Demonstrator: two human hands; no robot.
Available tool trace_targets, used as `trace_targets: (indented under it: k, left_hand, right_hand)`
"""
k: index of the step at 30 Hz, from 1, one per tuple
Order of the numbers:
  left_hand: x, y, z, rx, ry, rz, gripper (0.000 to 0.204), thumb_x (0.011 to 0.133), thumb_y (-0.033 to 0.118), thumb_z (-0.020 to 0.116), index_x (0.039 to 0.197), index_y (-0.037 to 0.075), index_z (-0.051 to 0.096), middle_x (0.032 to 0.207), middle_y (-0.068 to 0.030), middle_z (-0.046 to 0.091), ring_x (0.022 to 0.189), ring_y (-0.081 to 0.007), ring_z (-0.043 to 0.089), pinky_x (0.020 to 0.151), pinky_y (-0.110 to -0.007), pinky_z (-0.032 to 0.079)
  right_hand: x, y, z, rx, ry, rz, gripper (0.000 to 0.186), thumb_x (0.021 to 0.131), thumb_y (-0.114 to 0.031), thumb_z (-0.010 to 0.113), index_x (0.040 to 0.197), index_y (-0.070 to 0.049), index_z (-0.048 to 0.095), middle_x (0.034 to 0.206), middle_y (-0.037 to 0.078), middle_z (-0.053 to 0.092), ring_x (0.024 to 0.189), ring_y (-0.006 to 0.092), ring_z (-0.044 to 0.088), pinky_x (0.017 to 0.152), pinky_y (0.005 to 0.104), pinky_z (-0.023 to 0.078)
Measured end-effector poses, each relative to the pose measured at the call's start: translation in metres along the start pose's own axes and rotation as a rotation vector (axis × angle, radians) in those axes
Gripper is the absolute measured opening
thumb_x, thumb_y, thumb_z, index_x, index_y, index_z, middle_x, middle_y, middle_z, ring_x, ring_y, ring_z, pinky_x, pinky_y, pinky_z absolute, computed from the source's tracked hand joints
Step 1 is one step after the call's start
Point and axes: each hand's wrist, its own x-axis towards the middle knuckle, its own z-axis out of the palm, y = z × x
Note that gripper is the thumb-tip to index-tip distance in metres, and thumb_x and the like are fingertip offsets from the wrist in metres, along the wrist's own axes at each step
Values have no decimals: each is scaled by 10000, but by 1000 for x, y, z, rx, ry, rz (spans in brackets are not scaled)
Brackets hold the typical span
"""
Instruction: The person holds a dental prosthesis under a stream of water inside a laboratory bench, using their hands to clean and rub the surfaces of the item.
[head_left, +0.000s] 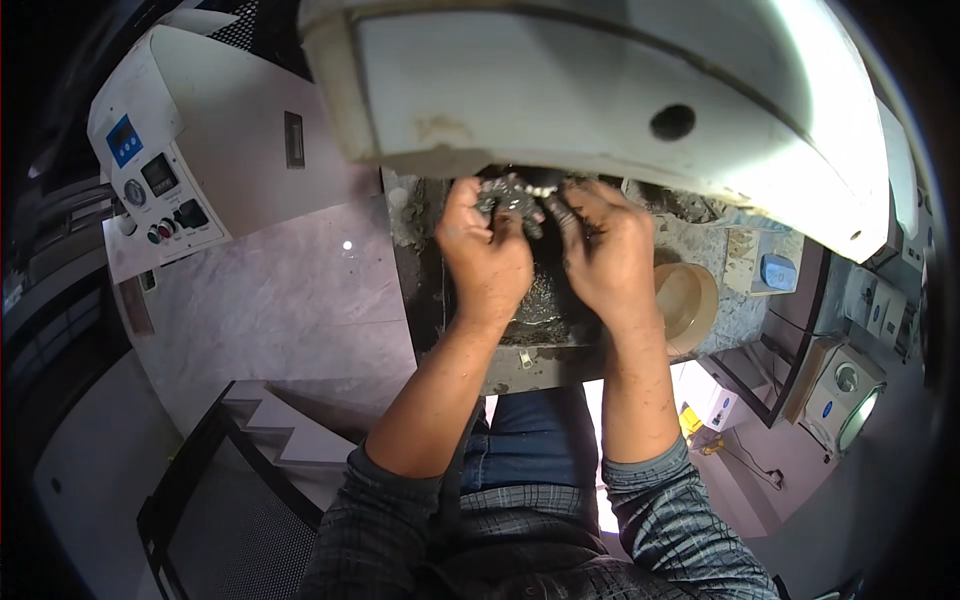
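Just below the white hood's near edge, the left hand pinches a wet grey piece between thumb and fingers, best held firmly, while the right hand's fingers curl close beside, their grip impossible to tell.

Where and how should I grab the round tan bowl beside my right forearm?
Probably the right side of the bowl's rim, coming from the right, thumb inside and fingers outside. The bowl looks open-topped with a raised wall to pinch; that side looks unobstructed, while your right hand and forearm crowd its left side.
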Motion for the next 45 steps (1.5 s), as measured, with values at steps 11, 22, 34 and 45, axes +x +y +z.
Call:
trace_targets:
  k: [11, 22, 34, 45]
  left_hand:
    - [-20, 2, -46, 190, -100, 301, 109, 919, 45, 548, 978, -34, 501, 925, -83, 610, 788, -97, 597, 701, -218, 492]
    - [-16, -8, -52, 411, -196, 234, 151, 915, -1, 500, 1049, -65, 479, 902, -73, 609, 753, -69, 568, 632, -175, 457]
    - [-11, 1, -50, 253, -169, 161, 186, 826, -50, 474, 1010, -56, 505, 821, -40, 596, 660, -44, 523, 566, -167, 419]
    - [-9, 0, -54, -109, -74, 4, 143, 801, -70, 463, 922, -17, 521, 839, -30, 571, 703, -45, 503, 630, -193, 414]
  right_hand:
    - [-45, -6, 32, -423, -423, -89, 514, 679, -101, 714, 1159, -6, 556, 1173, 230, 536, 1085, 357, 523, 966, 448, 376]
    - [-43, 5, -21, 55, -357, 266, 278, 700, 37, 654, 978, 55, 657, 910, 239, 651, 873, 366, 643, 803, 371, 509]
    - [-32, 0, -11, -170, -350, 58, 409, 741, -9, 613, 1144, 48, 570, 1120, 241, 597, 977, 383, 594, 943, 462, 404]
    - [-75, 11, 34, -714, -459, -159, 422, 817, -164, 455, 1158, 49, 584, 1202, 231, 575, 1029, 290, 594, 1056, 460, 277]
